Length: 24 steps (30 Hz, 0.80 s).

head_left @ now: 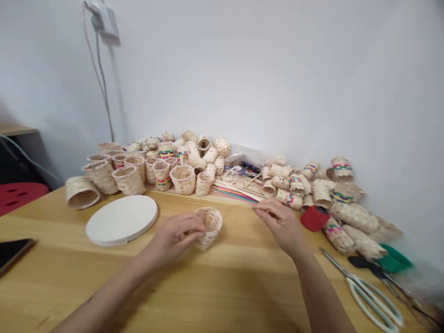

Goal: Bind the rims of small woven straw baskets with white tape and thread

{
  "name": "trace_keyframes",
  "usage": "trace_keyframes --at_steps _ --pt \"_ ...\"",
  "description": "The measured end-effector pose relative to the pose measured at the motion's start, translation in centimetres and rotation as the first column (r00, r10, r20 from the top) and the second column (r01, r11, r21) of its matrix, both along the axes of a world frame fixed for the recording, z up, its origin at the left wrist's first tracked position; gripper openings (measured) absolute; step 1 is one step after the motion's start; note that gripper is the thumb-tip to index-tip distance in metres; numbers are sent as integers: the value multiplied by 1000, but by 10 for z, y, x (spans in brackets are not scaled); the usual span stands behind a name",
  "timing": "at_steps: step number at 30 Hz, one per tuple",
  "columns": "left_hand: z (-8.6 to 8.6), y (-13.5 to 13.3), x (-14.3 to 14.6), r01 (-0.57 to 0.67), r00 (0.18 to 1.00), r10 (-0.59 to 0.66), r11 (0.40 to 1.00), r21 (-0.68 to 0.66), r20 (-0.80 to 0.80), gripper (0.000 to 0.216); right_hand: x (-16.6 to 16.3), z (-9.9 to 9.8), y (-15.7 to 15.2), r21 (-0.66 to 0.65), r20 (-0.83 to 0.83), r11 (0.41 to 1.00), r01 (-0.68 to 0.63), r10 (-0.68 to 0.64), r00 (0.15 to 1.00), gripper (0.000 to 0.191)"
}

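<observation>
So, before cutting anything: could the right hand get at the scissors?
Probably yes: the right hand is close to the white-handled scissors, which lie on the wooden table to its right with nothing in between.

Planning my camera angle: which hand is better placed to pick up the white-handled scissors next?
Right, probably: the right hand looks empty and lies nearer the white-handled steel scissors, while the left hand is on the small woven pale basket.

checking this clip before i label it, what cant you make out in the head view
Head view:
- near side of the small woven basket: hidden by the left hand
- contents of the clear plastic bag: too small to tell
- dark flat device: cut off by the left edge
- green object: blurred, partly behind a black handle
</observation>
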<state>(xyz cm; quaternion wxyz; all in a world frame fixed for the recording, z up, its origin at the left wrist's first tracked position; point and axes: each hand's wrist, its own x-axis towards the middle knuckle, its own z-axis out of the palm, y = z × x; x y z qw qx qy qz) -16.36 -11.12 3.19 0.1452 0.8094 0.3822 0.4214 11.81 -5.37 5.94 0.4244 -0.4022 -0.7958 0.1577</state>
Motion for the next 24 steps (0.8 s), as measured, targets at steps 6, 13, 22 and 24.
trace_keyframes --at_steps 6,13,22,24 --pt "0 -12 9 95 970 -39 969 227 -239 18 -29 5 -31 129 177 952 -277 252 951 18" --pt "7 -21 6 136 945 -10 921 365 -328 17 -31 15 -46 113 327 934 -339 287 900 24" --pt "11 -21 7 143 940 -10 919 367 -342 13 -40 10 -47 181 430 926 -332 230 873 25" --pt "10 -21 7 139 944 -7 915 379 -330 13 -42 9 -48 153 446 934 -322 226 866 24"
